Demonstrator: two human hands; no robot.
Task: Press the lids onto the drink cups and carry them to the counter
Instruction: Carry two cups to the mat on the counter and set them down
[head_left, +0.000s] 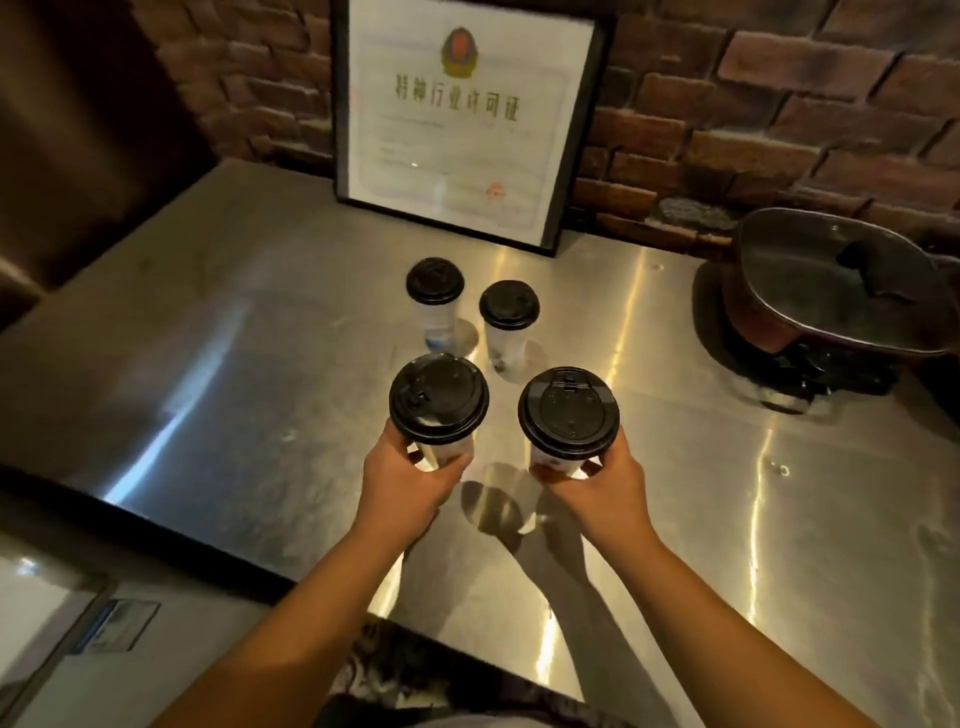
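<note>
Held cups: two (439, 402) (569, 418), upright, black lids on, side by side.
Standing cups: two (435, 291) (509, 314), lidded, at 12 o'clock on table (234, 364).

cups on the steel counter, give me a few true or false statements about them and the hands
1. Each hand holds a lidded cup: left hand on the left cup, right hand on the right cup. True.
2. Two more cups, far left and far right, stand on the counter. True.
3. One standing cup has no lid. False: both carry black lids.
4. The pot sits left of the cups. False: it is to their right.
5. The framed certificate lies flat on the counter. False: it stands against the brick wall.
</note>
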